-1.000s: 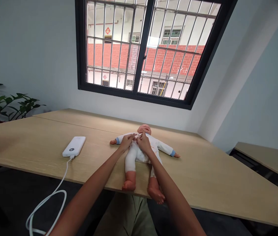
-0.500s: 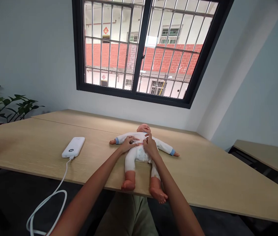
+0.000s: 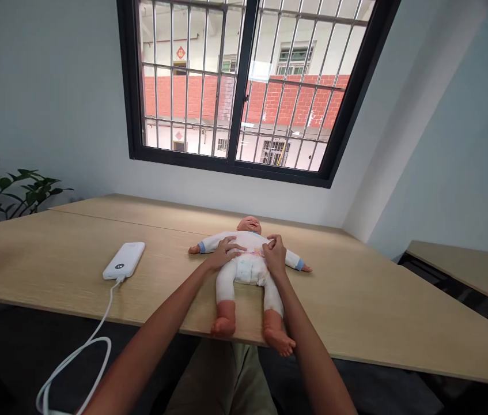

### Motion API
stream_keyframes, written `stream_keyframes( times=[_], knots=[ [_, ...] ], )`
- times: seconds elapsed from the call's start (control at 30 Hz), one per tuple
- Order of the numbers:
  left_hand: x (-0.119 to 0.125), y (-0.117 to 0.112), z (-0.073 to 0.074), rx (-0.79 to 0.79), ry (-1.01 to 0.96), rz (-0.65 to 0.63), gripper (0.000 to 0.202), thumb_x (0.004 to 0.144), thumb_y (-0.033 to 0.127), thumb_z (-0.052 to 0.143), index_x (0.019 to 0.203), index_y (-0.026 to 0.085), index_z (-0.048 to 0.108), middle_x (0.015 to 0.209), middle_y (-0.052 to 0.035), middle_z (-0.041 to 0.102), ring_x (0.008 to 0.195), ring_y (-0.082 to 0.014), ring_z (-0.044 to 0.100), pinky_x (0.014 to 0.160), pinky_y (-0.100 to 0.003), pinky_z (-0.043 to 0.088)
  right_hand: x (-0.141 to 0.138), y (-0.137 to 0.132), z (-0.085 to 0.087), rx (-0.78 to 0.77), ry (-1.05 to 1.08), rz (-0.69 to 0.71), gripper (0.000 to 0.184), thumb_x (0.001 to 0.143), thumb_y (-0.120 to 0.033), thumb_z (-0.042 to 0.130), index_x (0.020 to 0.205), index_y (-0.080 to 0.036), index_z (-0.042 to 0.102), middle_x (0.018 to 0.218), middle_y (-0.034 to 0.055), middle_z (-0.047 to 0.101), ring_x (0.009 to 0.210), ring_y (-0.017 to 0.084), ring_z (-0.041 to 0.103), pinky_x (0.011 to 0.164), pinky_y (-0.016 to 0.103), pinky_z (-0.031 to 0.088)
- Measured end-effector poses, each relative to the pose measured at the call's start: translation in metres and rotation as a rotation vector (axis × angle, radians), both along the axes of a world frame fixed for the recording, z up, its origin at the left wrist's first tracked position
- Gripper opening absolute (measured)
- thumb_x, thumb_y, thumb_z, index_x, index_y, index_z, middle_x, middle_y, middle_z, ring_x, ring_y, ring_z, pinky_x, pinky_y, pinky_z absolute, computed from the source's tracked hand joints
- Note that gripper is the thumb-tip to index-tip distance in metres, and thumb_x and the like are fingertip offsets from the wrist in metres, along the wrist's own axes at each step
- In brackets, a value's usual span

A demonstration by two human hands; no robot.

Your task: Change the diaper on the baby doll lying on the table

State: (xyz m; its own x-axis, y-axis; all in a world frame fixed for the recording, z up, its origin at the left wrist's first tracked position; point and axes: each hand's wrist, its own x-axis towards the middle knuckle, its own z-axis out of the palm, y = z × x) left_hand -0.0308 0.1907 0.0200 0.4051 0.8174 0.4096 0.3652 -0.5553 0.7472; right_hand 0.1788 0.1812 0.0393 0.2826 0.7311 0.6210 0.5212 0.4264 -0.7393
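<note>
The doll (image 3: 250, 241) lay face up on the table (image 3: 364, 305), head at twelve o'clock, one foot (image 3: 279, 335) reaching the near edge at six. The left hand (image 3: 226, 252) lay spread at its ten o'clock; the right hand (image 3: 275, 255) curled at two, its pinch impossible to tell. Tugging towards six could have slid the doll off; at nine, the dangling cable (image 3: 104, 317) could have snagged an arm, dragging the power bank (image 3: 124, 260).

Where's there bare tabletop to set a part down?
Widest: tabletop right of the doll, out to the table's right edge. Also left of the white device, plus a narrower gap between device and doll. Crowded: the doll's torso, where the left hand and right hand are.
</note>
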Motion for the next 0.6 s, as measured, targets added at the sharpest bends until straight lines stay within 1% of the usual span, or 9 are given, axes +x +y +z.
stream_keyframes(
  times=[0.1,0.17,0.23,0.33,0.4,0.47,0.6],
  knots=[
    [0.001,-0.001,0.002,0.052,0.019,0.015,0.025,0.089,0.030,0.056,0.109,0.026,0.072,0.140,-0.0067,0.043,0.142,-0.0231,0.028,0.118,-0.039,0.026,0.009,0.003,0.000,0.050,0.105,-0.053,0.020,0.070,-0.032,0.055,0.086,-0.021,0.049,0.058,-0.0073,0.040,0.056,0.015,0.044,0.060,0.027,0.036],
    [0.004,-0.004,0.005,0.107,0.013,0.023,0.027,0.092,0.033,0.052,0.109,0.026,0.072,0.140,-0.0065,0.044,0.141,-0.0222,0.029,0.118,-0.038,0.027,0.011,0.005,-0.002,0.015,0.158,-0.017,0.027,0.070,-0.040,0.059,0.087,-0.021,0.050,0.059,-0.0066,0.042,0.056,0.015,0.045,0.059,0.028,0.036],
    [0.007,-0.009,0.009,0.164,0.027,0.030,0.033,0.095,0.038,0.045,0.114,0.028,0.070,0.145,-0.0050,0.041,0.141,-0.0220,0.030,0.119,-0.040,0.025,0.010,0.007,-0.004,-0.057,0.177,0.068,0.034,0.068,-0.044,0.063,0.088,-0.020,0.051,0.058,-0.0063,0.044,0.056,0.016,0.046,0.057,0.028,0.037],
    [0.010,-0.015,0.013,0.191,0.160,0.020,0.039,0.097,0.043,0.041,0.128,0.033,0.061,0.152,-0.0012,0.038,0.144,-0.0249,0.026,0.120,-0.048,0.016,0.008,0.007,-0.008,-0.180,0.103,0.220,0.035,0.064,-0.044,0.067,0.086,-0.020,0.054,0.057,-0.0057,0.048,0.056,0.016,0.049,0.055,0.027,0.038],
    [0.011,-0.016,0.012,0.184,0.250,-0.007,0.040,0.096,0.045,0.041,0.132,0.034,0.057,0.152,0.0005,0.039,0.145,-0.0265,0.023,0.119,-0.052,0.014,0.006,0.007,-0.009,-0.207,0.042,0.273,0.033,0.063,-0.043,0.067,0.084,-0.019,0.056,0.058,-0.0048,0.051,0.058,0.016,0.050,0.057,0.027,0.039],
    [0.011,-0.014,0.010,0.190,0.268,-0.034,0.041,0.096,0.045,0.042,0.132,0.033,0.057,0.151,0.0006,0.042,0.146,-0.0264,0.022,0.119,-0.051,0.016,0.006,0.006,-0.010,-0.196,0.019,0.280,0.032,0.066,-0.043,0.065,0.085,-0.019,0.057,0.062,-0.0035,0.054,0.060,0.016,0.052,0.060,0.028,0.040],
    [0.010,-0.009,0.005,0.194,0.230,-0.043,0.040,0.095,0.047,0.043,0.126,0.032,0.062,0.148,-0.0005,0.045,0.145,-0.0260,0.024,0.118,-0.049,0.020,0.005,0.006,-0.009,-0.209,0.004,0.229,0.023,0.075,-0.040,0.054,0.083,-0.019,0.056,0.068,-0.0004,0.059,0.064,0.016,0.054,0.064,0.028,0.041]
  ],
)
